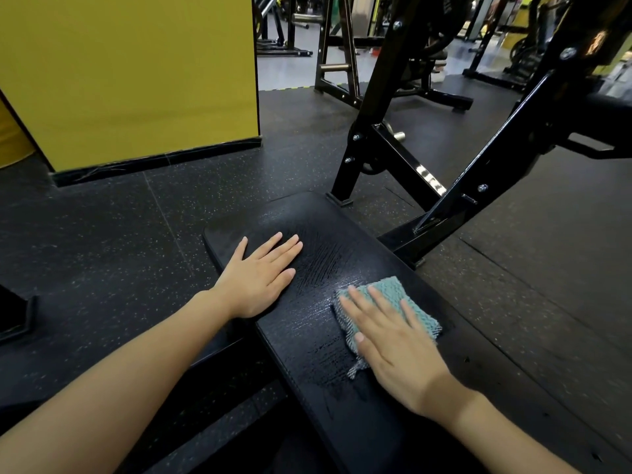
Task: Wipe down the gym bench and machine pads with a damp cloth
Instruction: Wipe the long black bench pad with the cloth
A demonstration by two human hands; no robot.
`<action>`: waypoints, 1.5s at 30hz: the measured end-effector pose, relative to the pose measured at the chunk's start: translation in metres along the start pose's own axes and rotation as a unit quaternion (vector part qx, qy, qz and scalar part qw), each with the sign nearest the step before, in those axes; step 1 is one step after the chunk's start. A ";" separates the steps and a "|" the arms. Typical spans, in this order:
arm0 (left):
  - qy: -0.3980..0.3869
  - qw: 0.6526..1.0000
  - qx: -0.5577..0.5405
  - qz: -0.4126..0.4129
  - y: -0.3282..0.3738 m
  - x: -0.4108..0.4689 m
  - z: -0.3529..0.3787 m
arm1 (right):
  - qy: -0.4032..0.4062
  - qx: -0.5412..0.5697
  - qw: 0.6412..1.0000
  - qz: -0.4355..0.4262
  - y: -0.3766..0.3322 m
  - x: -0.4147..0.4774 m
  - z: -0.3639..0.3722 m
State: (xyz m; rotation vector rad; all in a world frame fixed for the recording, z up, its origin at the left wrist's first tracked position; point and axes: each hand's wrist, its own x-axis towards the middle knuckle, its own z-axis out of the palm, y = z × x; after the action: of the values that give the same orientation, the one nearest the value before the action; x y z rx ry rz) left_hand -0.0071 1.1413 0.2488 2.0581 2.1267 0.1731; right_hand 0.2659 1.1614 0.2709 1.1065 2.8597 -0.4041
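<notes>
A black padded gym bench (307,340) runs from the bottom centre up toward the middle of the head view, with wet streaks shining on its surface. My left hand (260,271) rests flat on the pad near its far left end, fingers straight. My right hand (390,340) presses a teal woven cloth (407,302) flat against the pad's right side, fingers spread straight over it. Part of the cloth is hidden under my palm.
The black steel frame (403,159) of the bench rack rises just beyond the pad, with a slanted beam (496,159) to the right. A yellow wall panel (130,73) stands at the left. Dark speckled rubber flooring (113,227) surrounds the bench. Other gym machines (342,46) stand farther back.
</notes>
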 end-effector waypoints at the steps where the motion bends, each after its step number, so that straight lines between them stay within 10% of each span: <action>1: 0.002 1.000 0.000 0.000 0.000 0.000 0.000 | -0.005 -0.003 1.000 -0.015 -0.005 -0.002 0.002; 45: -0.024 0.997 0.002 0.068 0.022 -0.021 -0.002 | 0.009 0.010 1.000 -0.015 -0.021 -0.004 -0.002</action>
State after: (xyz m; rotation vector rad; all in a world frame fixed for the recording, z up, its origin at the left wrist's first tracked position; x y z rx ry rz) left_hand 0.0150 1.1213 0.2563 2.1880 1.9623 0.1365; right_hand 0.2556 1.1443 0.2780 1.0787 2.8976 -0.4270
